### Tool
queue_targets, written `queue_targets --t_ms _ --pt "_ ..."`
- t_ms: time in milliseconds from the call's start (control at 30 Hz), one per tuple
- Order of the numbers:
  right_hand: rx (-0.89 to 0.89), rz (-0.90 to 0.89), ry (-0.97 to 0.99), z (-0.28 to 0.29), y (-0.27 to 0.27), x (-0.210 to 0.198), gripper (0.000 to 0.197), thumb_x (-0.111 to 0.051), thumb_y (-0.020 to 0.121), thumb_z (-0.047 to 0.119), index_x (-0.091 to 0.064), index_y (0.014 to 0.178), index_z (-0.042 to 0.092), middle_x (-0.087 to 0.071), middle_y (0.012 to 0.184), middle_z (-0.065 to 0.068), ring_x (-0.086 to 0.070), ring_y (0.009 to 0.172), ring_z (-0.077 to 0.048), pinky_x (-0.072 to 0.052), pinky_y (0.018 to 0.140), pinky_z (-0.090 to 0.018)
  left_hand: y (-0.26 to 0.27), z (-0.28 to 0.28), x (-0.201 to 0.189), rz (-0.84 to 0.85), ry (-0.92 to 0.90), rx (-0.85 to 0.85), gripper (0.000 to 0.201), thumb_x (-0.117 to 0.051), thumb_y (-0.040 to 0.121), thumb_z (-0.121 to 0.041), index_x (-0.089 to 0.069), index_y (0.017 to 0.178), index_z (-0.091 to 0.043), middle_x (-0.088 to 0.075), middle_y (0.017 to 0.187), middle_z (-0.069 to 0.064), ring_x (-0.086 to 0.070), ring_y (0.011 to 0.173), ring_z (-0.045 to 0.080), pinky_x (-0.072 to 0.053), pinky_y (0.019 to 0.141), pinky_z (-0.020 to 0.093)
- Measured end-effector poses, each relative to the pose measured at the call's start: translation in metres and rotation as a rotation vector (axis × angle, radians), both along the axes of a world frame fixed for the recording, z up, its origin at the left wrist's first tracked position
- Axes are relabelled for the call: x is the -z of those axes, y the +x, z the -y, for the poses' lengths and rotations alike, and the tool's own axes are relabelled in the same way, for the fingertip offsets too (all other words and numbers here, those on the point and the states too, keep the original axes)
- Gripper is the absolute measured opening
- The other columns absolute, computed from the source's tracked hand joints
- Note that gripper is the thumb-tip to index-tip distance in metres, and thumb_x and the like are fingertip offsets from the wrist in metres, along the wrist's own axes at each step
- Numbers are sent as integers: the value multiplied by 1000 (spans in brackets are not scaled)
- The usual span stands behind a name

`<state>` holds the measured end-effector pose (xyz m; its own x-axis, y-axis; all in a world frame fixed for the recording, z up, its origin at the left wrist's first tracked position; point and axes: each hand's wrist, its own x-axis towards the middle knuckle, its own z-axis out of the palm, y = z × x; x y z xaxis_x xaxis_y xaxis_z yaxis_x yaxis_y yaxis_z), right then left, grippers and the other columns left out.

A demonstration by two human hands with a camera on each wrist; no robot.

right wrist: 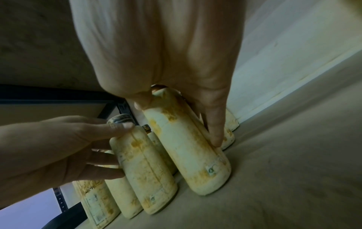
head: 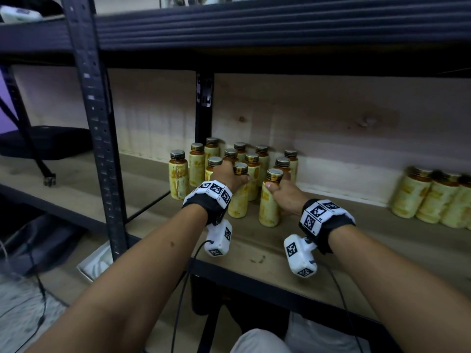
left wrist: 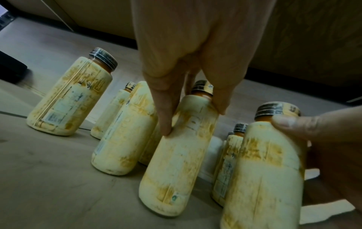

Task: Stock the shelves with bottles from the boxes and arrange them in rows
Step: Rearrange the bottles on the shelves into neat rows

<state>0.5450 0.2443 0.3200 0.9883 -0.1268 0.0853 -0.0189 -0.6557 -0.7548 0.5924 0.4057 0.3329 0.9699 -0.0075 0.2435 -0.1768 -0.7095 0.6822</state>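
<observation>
Yellow bottles [head: 270, 200] gripped upright, one in each of both hands [head: 286, 197].

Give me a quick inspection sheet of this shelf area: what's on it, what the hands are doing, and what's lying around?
Surface: wooden shelf board in a dark metal rack, scuffed.
Job's things: cluster of yellow bottles standing at the back; second group of bottles at far right.
Clutter: nothing seen on the shelf.
Grippers: left hand holds one front bottle near its shoulder; right hand holds the neighbouring bottle; both bottles stand on the board.
Cables: black leads hang from the wrist cameras.
Surroundings: white box and carpet below; upper shelf overhead.
</observation>
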Motion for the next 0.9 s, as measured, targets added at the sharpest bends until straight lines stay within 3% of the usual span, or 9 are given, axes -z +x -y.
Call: queue_targets --t_ms 167,267,367,467,567,767,900 --pt "28 -80 95 -3 -6 -1 65 -40 100 44 -9 151 18 -34 153 -11 -38 137 -34 -35 111 -50 -3 7 -8 48 140 0 60 -70 84 -33 -40 130 -10 -60 122 15 -58 113 34 -49 89 39" --pt "15 -98 84 3 -10 -11 68 -41 99 48 -14 153 17 -35 153 -8 -37 139 -32 -33 112 -45 -5 12 -28 91 274 27 63 -67 84 -36 -36 132 -10 -61 116 15 -60 105 34 -48 74 35" --pt "-76 -64 -38 23 -24 -29 57 -38 98 51 -38 146 21 -41 150 -7 -39 138 -28 -31 114 -42 -10 25 -59 126 338 72 54 -66 82 -34 -43 127 -13 -59 113 15 -61 95 33 -53 73 33" --pt "-7 -54 -114 61 -43 -50 69 -50 95 49 -22 150 20 -41 149 -9 -45 128 -23 -36 100 -33 -16 50 -87 174 453 156 44 -64 84 -35 -54 122 -15 -59 119 11 -60 101 30 -54 84 35" --pt "103 -73 -317 113 -65 -66 66 -59 91 45 -33 145 17 -43 147 -9 -45 130 -26 -36 91 -28 -26 91 -100 236 478 307 36 -65 87 -38 -64 112 -13 -61 118 8 -60 101 26 -51 81 31" --pt "287 -191 -597 212 -112 -66 57 -59 92 38 -43 140 12 -48 140 -12 -51 122 -29 -46 96 -33 -52 201 -73 185 508 652 37 -65 85 -46 -66 110 -19 -60 116 1 -56 106 21 -42 84 24" --pt "358 -270 -629 265 -124 -47 53 -56 93 30 -42 139 9 -50 136 -13 -53 118 -30 -48 95 -35 -49 271 -27 89 567 759 38 -68 83 -40 -62 115 -20 -61 118 5 -59 104 22 -50 92 33"
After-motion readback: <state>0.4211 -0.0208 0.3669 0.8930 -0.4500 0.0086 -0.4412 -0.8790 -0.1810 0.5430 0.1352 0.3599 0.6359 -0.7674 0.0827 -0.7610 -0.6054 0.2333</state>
